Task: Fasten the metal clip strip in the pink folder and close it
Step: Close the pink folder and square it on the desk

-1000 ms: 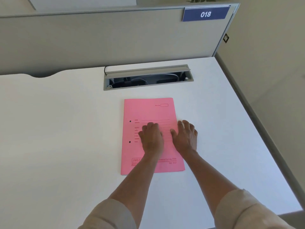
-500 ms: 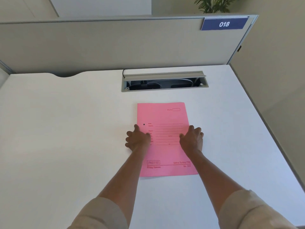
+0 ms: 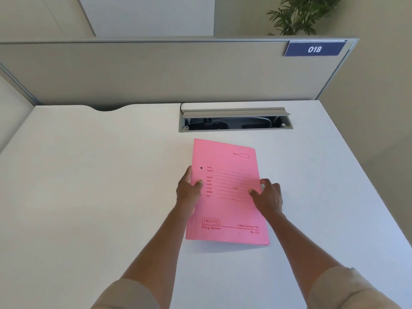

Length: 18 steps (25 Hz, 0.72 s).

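Your closed pink folder (image 3: pixel 225 192) sits mid-bench (image 3: pixel 89 186), just near of the open cable tray (image 3: pixel 236 121). Your left hand (image 3: pixel 188 190) clamps its left edge, thumb on the cover; your right hand (image 3: pixel 268 196) grips the right edge, fingers (image 3: pixel 265 181) curled around it.

A white desk (image 3: pixel 89 186) fills most of the view; set into its far side is an open cable tray (image 3: pixel 235 122) with its grey lid raised and dark cables inside. Behind stands a grey partition (image 3: pixel 156 72) bearing a blue sign (image 3: pixel 314 49) marked 018; a green plant (image 3: pixel 298 15) shows above it.
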Each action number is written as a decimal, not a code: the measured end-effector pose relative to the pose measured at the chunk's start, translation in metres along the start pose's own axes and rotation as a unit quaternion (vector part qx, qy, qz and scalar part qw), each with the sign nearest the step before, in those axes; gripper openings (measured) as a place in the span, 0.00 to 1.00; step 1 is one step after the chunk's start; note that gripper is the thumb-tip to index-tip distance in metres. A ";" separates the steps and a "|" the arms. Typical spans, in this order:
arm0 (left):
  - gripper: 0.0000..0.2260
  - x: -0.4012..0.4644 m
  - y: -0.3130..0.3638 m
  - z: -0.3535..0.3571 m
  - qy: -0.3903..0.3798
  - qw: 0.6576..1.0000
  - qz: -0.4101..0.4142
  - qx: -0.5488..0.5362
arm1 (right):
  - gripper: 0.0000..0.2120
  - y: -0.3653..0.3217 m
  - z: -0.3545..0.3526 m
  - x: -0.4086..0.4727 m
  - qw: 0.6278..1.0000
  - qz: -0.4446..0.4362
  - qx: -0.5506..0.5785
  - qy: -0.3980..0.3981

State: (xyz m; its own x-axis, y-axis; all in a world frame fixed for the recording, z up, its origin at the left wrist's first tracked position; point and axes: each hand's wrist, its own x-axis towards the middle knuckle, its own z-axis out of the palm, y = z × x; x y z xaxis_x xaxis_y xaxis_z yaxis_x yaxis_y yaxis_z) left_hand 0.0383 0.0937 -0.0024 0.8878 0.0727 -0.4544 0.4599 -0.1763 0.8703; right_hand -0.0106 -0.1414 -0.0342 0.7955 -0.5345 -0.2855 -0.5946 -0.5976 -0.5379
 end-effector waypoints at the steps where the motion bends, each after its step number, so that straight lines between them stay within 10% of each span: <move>1: 0.27 0.001 0.001 -0.008 -0.010 1.000 0.004 -0.015 | 0.25 -0.004 0.003 -0.002 1.000 -0.007 0.004 -0.003; 18: 0.27 0.070 0.038 -0.183 0.049 0.991 0.079 0.098 | 0.22 -0.171 0.062 -0.003 0.978 -0.115 0.144 -0.096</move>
State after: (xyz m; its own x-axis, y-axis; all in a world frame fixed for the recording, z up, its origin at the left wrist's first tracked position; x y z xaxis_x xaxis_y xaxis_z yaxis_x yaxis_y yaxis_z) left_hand 0.1212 0.2717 0.0333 0.9503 0.1220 -0.2865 0.3114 -0.3791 0.8714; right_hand 0.0960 -0.0004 0.0100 0.9281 -0.2677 -0.2588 -0.3616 -0.4814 -0.7984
